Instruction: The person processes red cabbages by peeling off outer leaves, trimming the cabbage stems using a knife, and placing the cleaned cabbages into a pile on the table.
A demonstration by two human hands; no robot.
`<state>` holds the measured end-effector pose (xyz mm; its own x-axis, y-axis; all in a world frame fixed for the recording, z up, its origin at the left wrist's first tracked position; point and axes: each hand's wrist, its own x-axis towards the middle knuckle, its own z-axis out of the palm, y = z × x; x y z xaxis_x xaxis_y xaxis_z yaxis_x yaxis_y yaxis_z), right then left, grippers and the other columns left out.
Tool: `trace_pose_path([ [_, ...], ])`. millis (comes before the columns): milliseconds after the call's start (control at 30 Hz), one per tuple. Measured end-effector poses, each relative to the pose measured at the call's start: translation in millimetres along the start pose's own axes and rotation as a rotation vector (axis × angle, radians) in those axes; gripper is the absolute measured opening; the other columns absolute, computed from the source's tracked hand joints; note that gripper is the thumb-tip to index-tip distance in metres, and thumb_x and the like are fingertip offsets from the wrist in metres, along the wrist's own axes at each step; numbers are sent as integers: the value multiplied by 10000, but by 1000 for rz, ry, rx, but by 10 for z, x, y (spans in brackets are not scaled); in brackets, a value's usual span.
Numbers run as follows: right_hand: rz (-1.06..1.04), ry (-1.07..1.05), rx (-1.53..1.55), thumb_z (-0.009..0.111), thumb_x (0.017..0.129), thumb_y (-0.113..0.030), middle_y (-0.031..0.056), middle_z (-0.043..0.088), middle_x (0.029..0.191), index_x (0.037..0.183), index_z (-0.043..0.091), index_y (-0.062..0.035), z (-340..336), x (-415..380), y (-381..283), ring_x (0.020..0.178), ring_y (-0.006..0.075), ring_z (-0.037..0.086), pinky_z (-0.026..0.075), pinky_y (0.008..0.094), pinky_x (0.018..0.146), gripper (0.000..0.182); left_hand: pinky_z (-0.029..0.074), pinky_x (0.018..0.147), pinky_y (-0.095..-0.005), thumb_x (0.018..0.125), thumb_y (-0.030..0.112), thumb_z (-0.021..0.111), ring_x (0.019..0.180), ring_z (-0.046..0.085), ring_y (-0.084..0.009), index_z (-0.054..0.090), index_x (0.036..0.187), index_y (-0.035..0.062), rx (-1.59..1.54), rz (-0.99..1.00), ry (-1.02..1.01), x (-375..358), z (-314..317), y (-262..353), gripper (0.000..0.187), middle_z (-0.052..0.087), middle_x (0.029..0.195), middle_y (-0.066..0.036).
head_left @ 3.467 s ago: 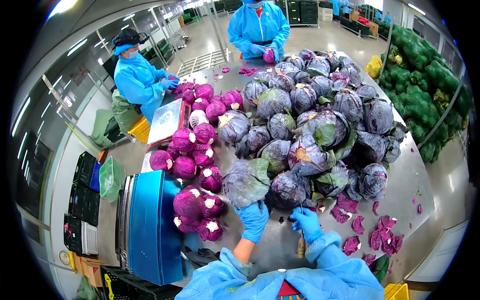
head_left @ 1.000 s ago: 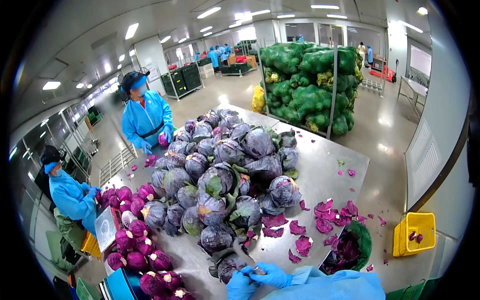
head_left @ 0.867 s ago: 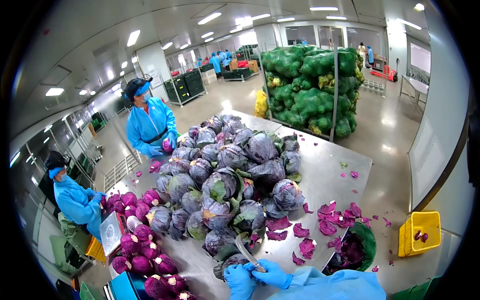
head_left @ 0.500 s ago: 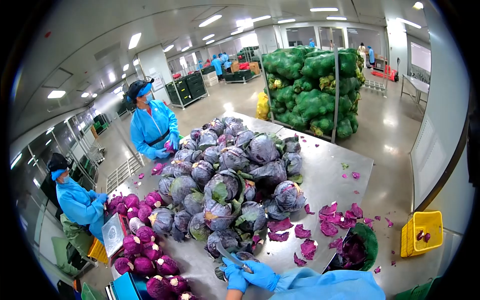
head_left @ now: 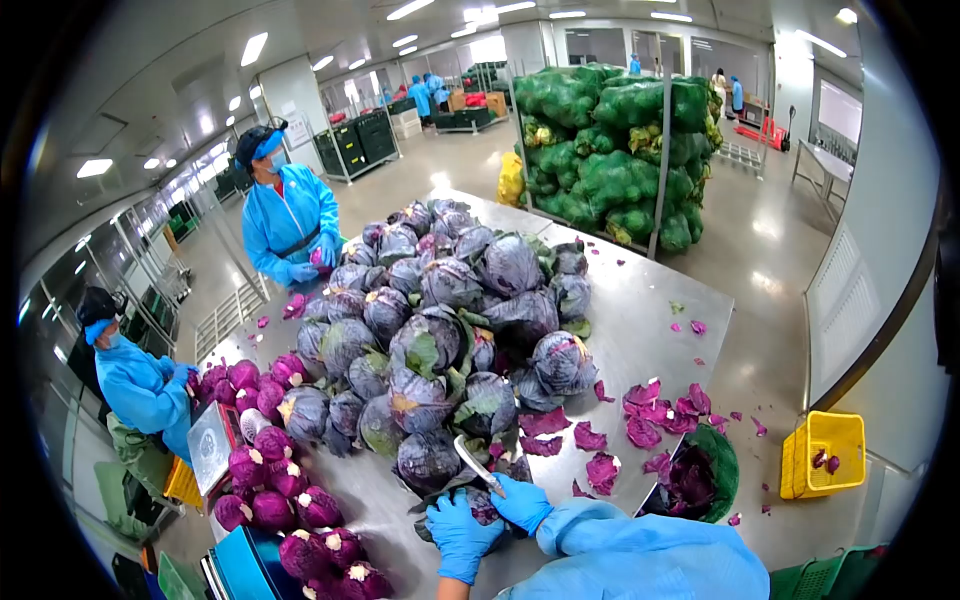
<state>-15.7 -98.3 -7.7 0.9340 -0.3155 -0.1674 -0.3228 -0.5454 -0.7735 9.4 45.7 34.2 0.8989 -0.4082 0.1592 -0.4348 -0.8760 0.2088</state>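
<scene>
My right hand (head_left: 521,504), in a blue glove, is closed around a knife (head_left: 472,459) with a pale, curved blade pointing up and left. Also gloved in blue, my left hand (head_left: 461,536) grips the near side of a red cabbage (head_left: 484,507) at the front of the table. Its dark outer leaves show at the left, and part of the cabbage is hidden by my hands. Just beyond lies another red cabbage (head_left: 428,461) at the front of a large heap of unpeeled cabbages (head_left: 445,283).
Peeled purple cabbages (head_left: 272,508) lie at left, by a scale (head_left: 213,445). Loose leaves (head_left: 643,433) are scattered at right, near a green basket (head_left: 727,470) of leaves. A yellow crate (head_left: 822,455) stands beyond. Two co-workers in blue (head_left: 290,215) stand across the steel table (head_left: 665,300).
My left hand has moved away from the knife and down onto the cabbage. My right hand, with the knife, has risen slightly. The whole view has shifted a little.
</scene>
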Motion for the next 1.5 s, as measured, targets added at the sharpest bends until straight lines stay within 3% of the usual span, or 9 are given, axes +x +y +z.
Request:
trace_pose_path([
  [167, -214, 233, -126, 470, 927, -317, 156, 655, 1097, 1236, 569, -216, 415, 40, 445, 929, 365, 653, 510, 478, 767, 340, 378, 924, -505, 506, 602, 799, 1031, 497, -383, 570, 1180, 58, -147, -92, 70, -223, -51, -16, 896, 527, 1133, -207],
  [300, -133, 69, -238, 514, 885, -257, 147, 669, 1045, 1175, 623, -209, 360, 38, 784, 883, 377, 650, 520, 457, 775, 314, 394, 918, -507, 550, 638, 803, 1044, 486, -425, 547, 1092, -19, -241, -203, 24, -262, -147, -340, 890, 522, 1090, -249],
  [433, -51, 170, 3, 590, 896, -228, 147, 681, 1013, 1180, 633, -168, 259, -164, 604, 876, 348, 666, 528, 410, 778, 293, 424, 944, -448, 538, 634, 840, 1043, 516, -370, 479, 1150, -54, -649, -449, 12, -343, 47, -889, 989, 513, 1119, -240],
  [500, 80, 114, 260, 651, 907, -242, 124, 690, 1011, 1181, 635, -75, 111, -148, 379, 919, 238, 680, 524, 329, 813, 322, 402, 997, -440, 558, 619, 837, 1122, 500, -383, 466, 1236, -35, -598, -243, 89, -389, 128, -885, 1013, 492, 1230, -243],
  [667, -521, -135, 174, 694, 854, -276, 174, 413, 1466, 1420, 462, -169, 21, -56, -141, 1316, 369, 423, 360, 426, 1069, 621, 415, 961, -472, 561, 516, 833, 1054, 549, -383, 417, 1331, 16, -464, -129, -120, -263, -147, -297, 1008, 542, 1177, -207],
  [800, -248, 15, 149, 607, 882, -188, 178, 663, 1029, 1260, 587, -193, 262, 52, -62, 903, 351, 659, 512, 401, 779, 378, 359, 966, -463, 559, 556, 801, 1094, 496, -348, 399, 1374, 24, -213, 58, -117, -341, -45, -30, 1053, 534, 1208, -170],
  [933, -14, 178, 221, 561, 883, -149, 211, 643, 807, 1093, 586, -125, 238, 77, 101, 767, 397, 648, 483, 473, 650, 213, 397, 963, -478, 581, 618, 775, 1120, 504, -406, 426, 1373, 10, -227, 139, 15, -442, -213, -65, 1057, 533, 1274, -225],
  [1333, 397, 146, -83, 534, 882, -355, 206, 674, 891, 1072, 563, -113, 311, 257, 1011, 803, 428, 648, 493, 538, 703, 309, 359, 976, -537, 572, 499, 846, 1172, 467, -421, 503, 1229, 68, -245, 259, 52, -806, -57, 97, 857, 522, 1243, -210],
  [1500, 393, 139, -72, 499, 895, -368, 207, 678, 908, 1096, 570, -130, 72, 205, 971, 815, 422, 651, 489, 541, 721, 320, 313, 1100, -475, 462, 318, 953, 1289, 374, -337, 322, 1403, 44, -670, -69, 290, -1523, 224, -471, 1166, 340, 1417, -162],
])
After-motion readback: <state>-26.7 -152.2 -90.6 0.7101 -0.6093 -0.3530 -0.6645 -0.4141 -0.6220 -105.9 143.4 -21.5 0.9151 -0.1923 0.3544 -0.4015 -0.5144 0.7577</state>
